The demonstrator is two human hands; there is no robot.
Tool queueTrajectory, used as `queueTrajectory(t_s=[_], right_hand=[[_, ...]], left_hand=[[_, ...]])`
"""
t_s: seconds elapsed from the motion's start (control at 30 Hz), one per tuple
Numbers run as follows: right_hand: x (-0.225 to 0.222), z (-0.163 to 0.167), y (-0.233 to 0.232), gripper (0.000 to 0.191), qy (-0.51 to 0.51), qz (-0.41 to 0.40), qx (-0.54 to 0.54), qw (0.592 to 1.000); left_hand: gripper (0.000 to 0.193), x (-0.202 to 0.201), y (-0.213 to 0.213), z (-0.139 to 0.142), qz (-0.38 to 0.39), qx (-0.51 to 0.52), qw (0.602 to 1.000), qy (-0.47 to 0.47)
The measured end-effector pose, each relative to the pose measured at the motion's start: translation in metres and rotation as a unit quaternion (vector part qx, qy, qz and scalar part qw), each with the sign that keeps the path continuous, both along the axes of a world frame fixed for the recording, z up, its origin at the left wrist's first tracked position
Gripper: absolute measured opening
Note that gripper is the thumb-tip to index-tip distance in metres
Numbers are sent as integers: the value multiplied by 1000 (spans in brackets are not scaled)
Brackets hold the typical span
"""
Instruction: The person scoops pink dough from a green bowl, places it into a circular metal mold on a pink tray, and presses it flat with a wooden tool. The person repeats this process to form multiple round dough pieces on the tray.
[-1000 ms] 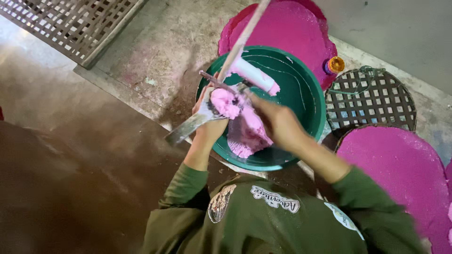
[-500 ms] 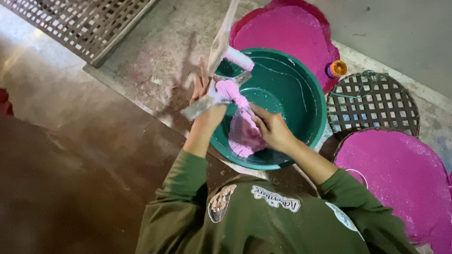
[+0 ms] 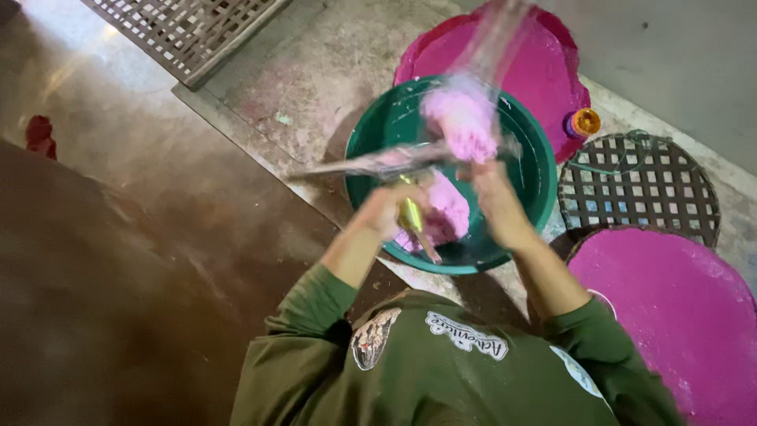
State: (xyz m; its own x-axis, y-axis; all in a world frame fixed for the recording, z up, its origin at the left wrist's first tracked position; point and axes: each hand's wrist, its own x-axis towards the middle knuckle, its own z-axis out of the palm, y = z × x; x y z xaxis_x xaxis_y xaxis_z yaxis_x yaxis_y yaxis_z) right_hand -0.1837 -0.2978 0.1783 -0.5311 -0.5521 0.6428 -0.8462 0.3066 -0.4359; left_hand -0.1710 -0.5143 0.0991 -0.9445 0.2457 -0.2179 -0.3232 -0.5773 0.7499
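Since half a second ago, both hands have risen over the basin (image 3: 530,207), and the pink lump (image 3: 461,122) that sat low between them now hangs higher, above the far half of the basin, smeared by motion blur. A clear plastic sheet (image 3: 371,162) stretches leftward from the lump past the basin's rim, and a second blurred strip (image 3: 498,35) runs up from the lump toward the top edge.

The left hand (image 3: 390,209) is closed around a yellowish-green tool (image 3: 410,217), whose thin end points down toward the basin's near rim. The right hand (image 3: 493,197) reaches up to the underside of the pink lump; its fingers are blurred, so I cannot tell whether it grips the lump or the plastic.

More pink paste (image 3: 445,217) lies in the bottom of the green basin, just beside the left hand.

Behind the basin a round pink disc (image 3: 544,75) rests on the concrete floor (image 3: 307,87), partly hidden by the basin's far rim. A small orange-capped bottle (image 3: 583,122) stands at the disc's right edge. To the right of the basin lies a round lattice tray (image 3: 639,189), and nearer the person a second pink disc (image 3: 670,308) overlaps the tray's lower edge. A metal grate (image 3: 181,31) lies at the upper left, well apart from the hands. Something small and red (image 3: 39,134) sits at the left edge.
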Motion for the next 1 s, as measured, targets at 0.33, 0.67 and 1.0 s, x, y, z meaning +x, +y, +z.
queueTrajectory(t_s=[0.33, 0.67, 1.0], right_hand=[[114, 119, 147, 52, -187, 60, -283, 939], [241, 106, 244, 46, 158, -63, 45, 984], [283, 93, 364, 73, -465, -182, -70, 863]], left_hand=[[49, 97, 115, 113, -183, -251, 865, 393], [50, 148, 230, 170, -308, -443, 681, 495], [57, 119, 334, 101, -448, -328, 702, 447]])
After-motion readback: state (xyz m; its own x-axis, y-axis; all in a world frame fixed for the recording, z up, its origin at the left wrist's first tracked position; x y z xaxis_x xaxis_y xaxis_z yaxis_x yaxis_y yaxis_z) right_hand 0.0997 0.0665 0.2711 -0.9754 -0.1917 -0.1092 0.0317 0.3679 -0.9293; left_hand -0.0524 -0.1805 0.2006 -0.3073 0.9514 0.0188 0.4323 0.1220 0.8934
